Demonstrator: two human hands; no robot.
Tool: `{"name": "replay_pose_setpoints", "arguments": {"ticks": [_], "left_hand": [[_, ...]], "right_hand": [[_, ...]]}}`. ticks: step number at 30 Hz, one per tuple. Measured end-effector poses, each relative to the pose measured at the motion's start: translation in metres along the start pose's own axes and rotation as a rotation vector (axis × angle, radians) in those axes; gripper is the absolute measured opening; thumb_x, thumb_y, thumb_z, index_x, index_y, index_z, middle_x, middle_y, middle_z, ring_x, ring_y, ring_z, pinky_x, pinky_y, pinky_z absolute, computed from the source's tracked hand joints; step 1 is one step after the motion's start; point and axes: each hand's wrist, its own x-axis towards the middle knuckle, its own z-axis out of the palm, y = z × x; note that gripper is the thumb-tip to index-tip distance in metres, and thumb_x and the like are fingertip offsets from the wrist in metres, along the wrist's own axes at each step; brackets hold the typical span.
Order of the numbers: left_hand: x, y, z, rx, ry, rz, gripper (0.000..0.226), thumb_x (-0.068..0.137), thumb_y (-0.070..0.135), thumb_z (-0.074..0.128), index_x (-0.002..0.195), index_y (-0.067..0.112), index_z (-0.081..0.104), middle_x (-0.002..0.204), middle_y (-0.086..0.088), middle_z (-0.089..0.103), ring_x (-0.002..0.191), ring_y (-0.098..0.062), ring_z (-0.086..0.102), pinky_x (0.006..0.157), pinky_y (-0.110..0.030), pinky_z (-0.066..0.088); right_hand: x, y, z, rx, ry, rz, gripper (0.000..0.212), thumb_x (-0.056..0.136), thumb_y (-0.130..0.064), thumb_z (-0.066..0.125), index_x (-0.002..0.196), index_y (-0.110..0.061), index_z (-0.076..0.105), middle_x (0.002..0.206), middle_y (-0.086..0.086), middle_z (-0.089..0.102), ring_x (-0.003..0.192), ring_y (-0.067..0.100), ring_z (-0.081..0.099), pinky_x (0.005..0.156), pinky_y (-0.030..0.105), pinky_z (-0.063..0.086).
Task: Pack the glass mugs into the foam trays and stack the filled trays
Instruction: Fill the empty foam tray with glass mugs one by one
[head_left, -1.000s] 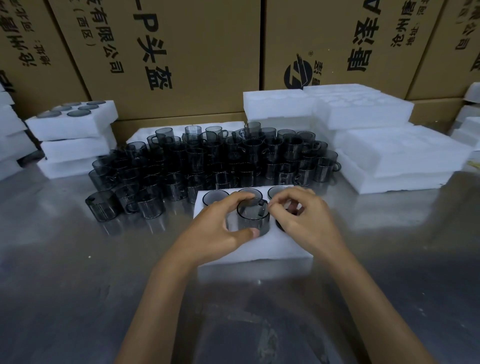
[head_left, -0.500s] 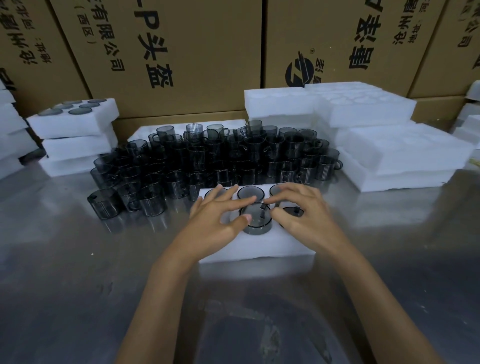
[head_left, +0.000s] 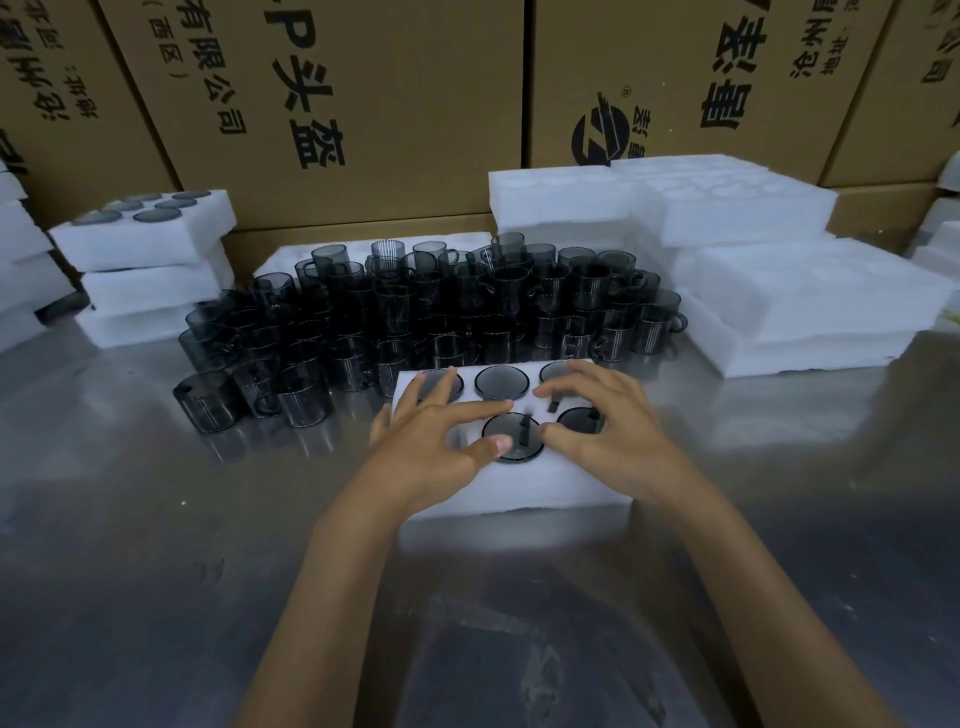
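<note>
- A white foam tray (head_left: 519, 493) lies on the steel table (head_left: 130, 519) straight ahead, with smoky glass mugs sunk into its round pockets so that only their dark bases show.
- The left hand (head_left: 431, 447) lies flat over the tray's near-left part, fingers straight and spread. Its thumb tip presses the near-middle mug (head_left: 514, 434), its index finger reaches along the foam just behind that mug, and other fingers stretch over the far-left mug (head_left: 439, 387).
- The right hand (head_left: 608, 431) rests on the tray's right part, fingers extended and only lightly bent, gripping nothing. Its thumb lies just right of the near-middle mug; whether it touches the glass cannot be told.
- The far-middle mug (head_left: 501, 381) shows in full. The far-right mug (head_left: 556, 371) and near-right mug (head_left: 579, 418) are partly hidden under the right fingers.
- The near-left pocket is hidden under the left palm, so its contents cannot be made out.
- Behind the tray stands a dense crowd of loose mugs (head_left: 441, 312), so dark and overlapping that single ones in the middle are hard to separate.
- At far left is a stack of filled trays (head_left: 150, 270), mug bases showing in the top one only.
- At right lie piles of foam trays (head_left: 779, 301), their pockets washed out and barely readable.
- Cardboard boxes (head_left: 337, 104) form the back wall, their printing cut off by the frame.
- More foam at both side edges is cropped.
</note>
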Motion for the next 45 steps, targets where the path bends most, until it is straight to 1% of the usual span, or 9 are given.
{"name": "replay_pose_setpoints", "arguments": {"ticks": [6, 9, 12, 20, 26, 32, 40, 42, 45], "left_hand": [[0.003, -0.011, 0.000, -0.240, 0.166, 0.033, 0.048, 0.079, 0.055, 0.072, 0.124, 0.052, 0.057, 0.149, 0.017, 0.041, 0.148, -0.003, 0.019, 0.122, -0.040, 0.012], [0.009, -0.026, -0.006, -0.548, 0.619, -0.034, 0.024, 0.091, 0.028, 0.068, 0.115, 0.029, 0.070, 0.129, 0.007, 0.062, 0.128, -0.013, 0.052, 0.109, -0.035, 0.041], [0.009, -0.058, -0.012, -0.356, 0.920, -0.252, 0.040, 0.092, 0.007, 0.056, 0.131, 0.016, 0.060, 0.138, -0.009, 0.052, 0.129, -0.028, 0.042, 0.112, -0.041, 0.035], [0.011, -0.100, -0.006, -0.208, 0.862, -0.430, 0.034, 0.090, 0.008, 0.063, 0.123, 0.015, 0.063, 0.128, -0.020, 0.040, 0.122, -0.036, 0.039, 0.105, -0.041, 0.036], [0.012, -0.095, -0.007, -0.289, 0.910, -0.403, 0.018, 0.088, 0.018, 0.072, 0.101, 0.014, 0.060, 0.120, -0.012, 0.046, 0.090, -0.026, 0.056, 0.080, -0.029, 0.039], [0.004, -0.051, -0.020, -0.360, 1.048, 0.001, 0.020, 0.086, 0.016, 0.075, 0.093, 0.024, 0.058, 0.112, 0.008, 0.046, 0.085, 0.010, 0.054, 0.075, -0.009, 0.045], [0.002, 0.009, 0.008, -0.214, 0.712, 0.441, 0.022, 0.089, 0.004, 0.069, 0.104, 0.018, 0.061, 0.134, 0.010, 0.052, 0.122, 0.007, 0.048, 0.092, -0.008, 0.040], [0.001, 0.017, 0.015, -0.206, 0.631, 0.496, 0.024, 0.092, 0.004, 0.064, 0.109, 0.021, 0.059, 0.140, 0.014, 0.049, 0.126, 0.000, 0.050, 0.096, -0.018, 0.046], [-0.001, 0.024, 0.018, -0.254, 0.556, 0.510, 0.036, 0.093, 0.000, 0.059, 0.118, 0.027, 0.057, 0.142, 0.022, 0.048, 0.125, 0.001, 0.051, 0.094, -0.009, 0.042]], "right_hand": [[0.001, 0.006, 0.004, 0.014, 0.070, -0.036, 0.035, 0.073, -0.033, 0.074, 0.096, -0.054, 0.058, 0.113, -0.039, 0.054, 0.121, -0.005, 0.032, 0.109, 0.020, 0.026], [0.003, 0.008, 0.003, 0.127, 0.101, -0.031, 0.033, 0.078, -0.027, 0.073, 0.098, -0.051, 0.062, 0.112, -0.038, 0.057, 0.119, -0.014, 0.035, 0.094, 0.004, 0.028], [0.008, 0.009, 0.002, 0.276, 0.225, 0.064, 0.022, 0.083, -0.025, 0.071, 0.097, -0.041, 0.068, 0.115, -0.021, 0.064, 0.123, 0.005, 0.049, 0.093, 0.016, 0.035], [0.008, 0.006, 0.002, 0.310, 0.400, 0.110, 0.015, 0.086, -0.022, 0.068, 0.090, -0.037, 0.068, 0.108, -0.013, 0.066, 0.111, 0.019, 0.056, 0.097, 0.028, 0.040], [0.003, 0.003, 0.001, 0.174, 0.471, 0.029, 0.018, 0.087, -0.014, 0.064, 0.097, -0.027, 0.068, 0.102, -0.016, 0.065, 0.115, 0.016, 0.053, 0.091, 0.014, 0.035], [-0.006, -0.011, 0.008, -0.113, 0.520, -0.200, 0.020, 0.085, -0.014, 0.059, 0.102, -0.022, 0.065, 0.105, -0.014, 0.062, 0.108, 0.015, 0.049, 0.094, 0.042, 0.043], [-0.014, -0.025, 0.023, 0.027, 0.314, -0.234, 0.065, 0.087, -0.027, 0.060, 0.146, -0.040, 0.036, 0.127, -0.024, 0.051, 0.121, -0.005, 0.044, 0.102, 0.033, 0.043], [-0.014, -0.024, 0.022, 0.102, 0.258, -0.227, 0.077, 0.088, -0.025, 0.063, 0.152, -0.044, 0.024, 0.141, -0.026, 0.046, 0.132, -0.004, 0.042, 0.106, 0.031, 0.042], [-0.012, -0.024, 0.019, 0.144, 0.255, -0.201, 0.080, 0.090, -0.021, 0.069, 0.153, -0.041, 0.024, 0.139, -0.021, 0.049, 0.129, 0.005, 0.049, 0.103, 0.038, 0.048]]}}
